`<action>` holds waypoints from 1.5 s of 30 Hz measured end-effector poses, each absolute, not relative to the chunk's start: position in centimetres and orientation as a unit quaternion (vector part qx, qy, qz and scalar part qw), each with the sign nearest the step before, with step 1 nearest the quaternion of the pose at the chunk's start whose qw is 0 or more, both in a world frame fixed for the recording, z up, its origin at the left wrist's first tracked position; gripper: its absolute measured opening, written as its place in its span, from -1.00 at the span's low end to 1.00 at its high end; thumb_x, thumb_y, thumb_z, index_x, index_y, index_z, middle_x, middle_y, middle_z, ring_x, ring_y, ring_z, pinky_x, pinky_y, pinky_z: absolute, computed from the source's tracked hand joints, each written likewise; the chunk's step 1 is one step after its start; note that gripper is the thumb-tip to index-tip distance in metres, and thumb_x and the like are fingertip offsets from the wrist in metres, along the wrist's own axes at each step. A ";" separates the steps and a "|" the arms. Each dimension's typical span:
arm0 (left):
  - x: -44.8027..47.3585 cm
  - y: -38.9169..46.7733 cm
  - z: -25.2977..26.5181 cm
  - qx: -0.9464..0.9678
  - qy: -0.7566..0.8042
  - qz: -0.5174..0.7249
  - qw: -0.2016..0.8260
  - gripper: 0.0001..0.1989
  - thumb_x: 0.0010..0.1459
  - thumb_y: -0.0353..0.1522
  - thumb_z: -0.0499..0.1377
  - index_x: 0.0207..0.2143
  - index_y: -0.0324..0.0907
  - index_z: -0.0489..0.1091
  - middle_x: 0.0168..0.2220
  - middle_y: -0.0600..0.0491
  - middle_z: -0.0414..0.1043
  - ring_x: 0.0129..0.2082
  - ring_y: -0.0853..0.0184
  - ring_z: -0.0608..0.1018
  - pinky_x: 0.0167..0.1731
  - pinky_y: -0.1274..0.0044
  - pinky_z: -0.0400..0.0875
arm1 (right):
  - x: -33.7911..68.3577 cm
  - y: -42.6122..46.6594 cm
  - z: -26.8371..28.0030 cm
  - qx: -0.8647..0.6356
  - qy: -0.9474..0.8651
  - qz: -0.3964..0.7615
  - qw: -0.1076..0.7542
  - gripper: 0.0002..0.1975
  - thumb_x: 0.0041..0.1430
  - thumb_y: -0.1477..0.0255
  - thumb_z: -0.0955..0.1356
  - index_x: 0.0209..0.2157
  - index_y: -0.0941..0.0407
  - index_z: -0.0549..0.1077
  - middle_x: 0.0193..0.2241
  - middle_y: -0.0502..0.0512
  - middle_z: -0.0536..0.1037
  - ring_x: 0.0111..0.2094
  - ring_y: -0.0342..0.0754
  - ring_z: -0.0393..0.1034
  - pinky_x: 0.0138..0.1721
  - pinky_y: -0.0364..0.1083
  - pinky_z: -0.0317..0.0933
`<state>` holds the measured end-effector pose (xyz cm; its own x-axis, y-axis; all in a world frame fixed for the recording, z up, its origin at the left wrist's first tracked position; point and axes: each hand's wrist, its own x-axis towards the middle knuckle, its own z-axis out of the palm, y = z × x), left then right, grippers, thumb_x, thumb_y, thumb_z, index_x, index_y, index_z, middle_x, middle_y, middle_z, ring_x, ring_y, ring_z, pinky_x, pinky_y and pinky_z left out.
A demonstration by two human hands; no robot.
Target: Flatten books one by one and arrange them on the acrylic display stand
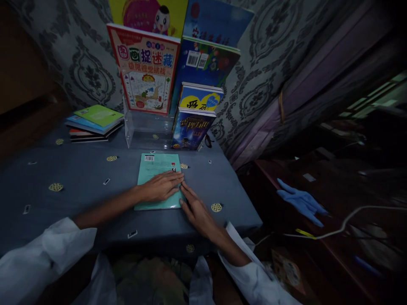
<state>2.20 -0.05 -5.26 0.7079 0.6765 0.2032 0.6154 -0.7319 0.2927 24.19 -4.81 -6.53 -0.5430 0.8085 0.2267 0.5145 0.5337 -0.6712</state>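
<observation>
A thin teal book [159,164] lies closed on the table, its barcode at the far left corner. Across the middle of its cover rests my left hand [161,186], laid flat with the fingers stretched toward the right edge. My right hand [196,208] is at the book's right edge, fingers extended and the thumb a little apart, touching or nearly touching the edge. Its fingertips come close to those of my left hand. Neither hand grasps anything. Part of the cover is hidden under my left hand.
Behind the book, a clear acrylic stand [148,131] holds upright books, including a red-bordered one [148,70] and a dark blue one [193,129]. A book stack [97,120] sits at the left. On a dark surface to the right lie a blue glove [300,201] and a white cable [346,220].
</observation>
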 end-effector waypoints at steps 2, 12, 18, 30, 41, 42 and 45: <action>2.2 -0.8 -5.3 0.921 0.344 0.151 0.098 -0.51 0.44 -0.19 -0.12 0.30 -0.17 0.19 0.36 -0.05 0.17 0.37 0.24 0.20 0.35 0.36 0.04 | 24.5 -5.7 -6.8 -0.396 -0.834 0.274 0.271 -0.45 0.40 0.28 0.22 0.36 0.09 0.16 0.36 0.22 0.17 0.36 0.08 0.09 0.34 0.16 0.09; 2.4 -2.5 -5.3 0.927 0.329 0.163 0.072 -0.52 0.44 -0.24 -0.09 0.30 -0.22 0.18 0.34 -0.11 0.20 0.36 0.23 0.21 0.34 0.35 0.12 | 25.2 -6.3 -7.8 -0.373 -0.845 0.269 0.273 -0.40 0.34 0.33 0.33 0.35 0.01 0.17 0.34 0.21 0.21 0.33 0.11 0.16 0.30 0.17 0.17; 2.4 -1.6 -5.0 0.923 0.341 0.166 0.060 -0.53 0.44 -0.24 -0.09 0.29 -0.25 0.20 0.31 -0.12 0.24 0.35 0.23 0.25 0.32 0.35 0.16 | 25.3 -4.8 -7.1 -0.365 -0.851 0.280 0.254 -0.42 0.33 0.36 0.34 0.34 0.06 0.20 0.34 0.23 0.21 0.33 0.12 0.16 0.31 0.17 0.15; 2.6 0.5 -4.9 0.917 0.366 0.149 0.042 -0.52 0.45 -0.23 -0.11 0.28 -0.27 0.21 0.32 -0.10 0.24 0.34 0.24 0.27 0.31 0.37 0.15 | 25.2 -2.6 -7.0 -0.366 -0.857 0.267 0.246 -0.43 0.35 0.37 0.31 0.34 0.07 0.19 0.35 0.25 0.20 0.33 0.10 0.16 0.32 0.17 0.13; 2.7 -1.6 -5.2 0.924 0.352 0.140 0.044 -0.54 0.45 -0.26 -0.08 0.29 -0.26 0.20 0.33 -0.11 0.20 0.35 0.24 0.23 0.32 0.36 0.11 | 24.9 -5.5 -7.7 -0.378 -0.859 0.208 0.277 -0.47 0.39 0.40 0.24 0.35 0.09 0.19 0.32 0.27 0.26 0.31 0.09 0.20 0.29 0.14 0.19; 2.7 -2.1 -5.2 0.925 0.351 0.140 0.044 -0.54 0.45 -0.26 -0.08 0.29 -0.25 0.19 0.34 -0.11 0.20 0.36 0.24 0.22 0.32 0.35 0.11 | 24.9 -6.0 -7.8 -0.379 -0.859 0.204 0.277 -0.47 0.39 0.39 0.24 0.35 0.10 0.18 0.32 0.28 0.26 0.31 0.09 0.20 0.29 0.15 0.20; 2.7 -3.5 -5.1 0.926 0.350 0.139 0.041 -0.54 0.44 -0.26 -0.06 0.30 -0.24 0.18 0.34 -0.11 0.19 0.36 0.23 0.21 0.33 0.34 0.11 | 25.1 -7.2 -8.2 -0.385 -0.857 0.193 0.284 -0.46 0.40 0.39 0.23 0.36 0.07 0.15 0.32 0.26 0.26 0.31 0.10 0.21 0.28 0.17 0.21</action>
<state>2.70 -3.48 -5.12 0.7169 0.6587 0.2285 0.6357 -0.7521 0.1738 25.06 -7.25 -8.21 -0.5429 0.7689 0.3378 0.5504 0.6296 -0.5483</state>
